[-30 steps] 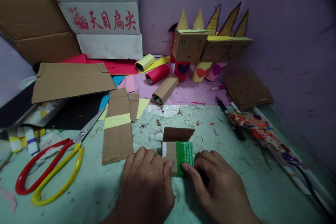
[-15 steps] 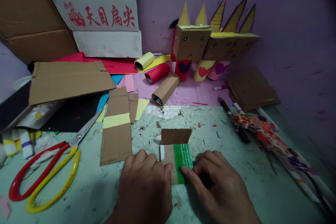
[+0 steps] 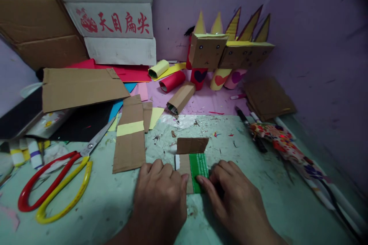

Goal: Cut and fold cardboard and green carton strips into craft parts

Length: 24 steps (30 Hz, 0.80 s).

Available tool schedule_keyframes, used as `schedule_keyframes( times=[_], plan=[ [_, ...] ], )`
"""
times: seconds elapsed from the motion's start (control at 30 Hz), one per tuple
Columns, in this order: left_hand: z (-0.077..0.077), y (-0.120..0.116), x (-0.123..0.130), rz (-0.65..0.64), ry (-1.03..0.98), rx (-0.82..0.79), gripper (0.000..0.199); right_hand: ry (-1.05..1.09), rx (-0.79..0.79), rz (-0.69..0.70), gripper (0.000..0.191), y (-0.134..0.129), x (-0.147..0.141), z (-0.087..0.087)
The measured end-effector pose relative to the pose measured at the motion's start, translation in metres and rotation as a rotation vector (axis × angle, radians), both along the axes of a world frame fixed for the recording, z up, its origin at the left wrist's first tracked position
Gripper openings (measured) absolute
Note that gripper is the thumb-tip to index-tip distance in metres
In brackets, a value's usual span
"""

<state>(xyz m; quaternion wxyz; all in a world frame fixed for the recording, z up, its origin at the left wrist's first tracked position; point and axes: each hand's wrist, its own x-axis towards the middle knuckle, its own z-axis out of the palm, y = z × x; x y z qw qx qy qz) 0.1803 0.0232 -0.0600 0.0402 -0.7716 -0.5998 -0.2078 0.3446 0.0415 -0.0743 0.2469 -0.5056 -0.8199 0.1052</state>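
Observation:
A small cardboard piece (image 3: pixel 199 168), green on its right part and brown on its left, lies flat on the table between my hands. My left hand (image 3: pixel 161 195) has its fingers curled down and its thumb against the brown part. At the right edge, the thumb of my right hand (image 3: pixel 237 195) presses on the green part, with the other fingers bent beside it. Just beyond the piece is a small brown cardboard strip (image 3: pixel 192 146). A longer cardboard strip with a yellow band (image 3: pixel 129 155) lies left of my left hand.
Scissors with red and yellow handles (image 3: pixel 86 155) lie at the left. Box-headed paper figures (image 3: pixel 208 51) stand at the back wall. Paper tubes (image 3: pixel 181 97) lie before them. A black marker (image 3: pixel 243 116) and a patterned glue gun (image 3: pixel 283 139) are at the right.
The camera view has shifted slightly. Both hands stay at the cardboard piece, with little visible change in their grip.

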Motion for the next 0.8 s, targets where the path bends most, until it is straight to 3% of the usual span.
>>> schedule_keyframes(
  times=[0.23,0.4,0.43,0.47,0.53,0.6,0.7,0.8],
  plan=[
    [0.006,-0.004,0.005,0.013,0.126,-0.115,0.033,-0.060,0.001,-0.055,0.029,-0.001,-0.005,0.003],
    [0.005,-0.007,0.008,-0.011,0.120,0.053,0.018,-0.124,-0.118,-0.154,0.024,0.013,0.001,0.012],
    [0.003,-0.007,0.008,-0.052,0.108,0.094,0.017,-0.081,-0.117,-0.183,0.027,0.018,0.001,0.013],
    [0.002,-0.006,0.008,-0.100,0.100,0.123,0.018,-0.013,-0.104,-0.181,0.042,0.023,0.001,0.014],
    [-0.002,-0.005,0.007,-0.194,0.101,0.139,0.022,0.164,-0.072,-0.056,0.073,0.032,0.001,0.015],
    [-0.005,-0.006,0.005,-0.241,0.111,0.119,0.026,0.308,-0.075,0.145,0.080,0.038,0.001,0.017],
    [-0.007,-0.013,-0.001,-0.293,0.072,0.111,0.040,0.388,-0.064,0.298,0.063,0.040,0.003,0.021],
    [-0.007,-0.020,-0.007,-0.309,-0.111,0.063,0.042,0.378,0.001,0.360,0.039,0.033,0.008,0.025]
  ],
)
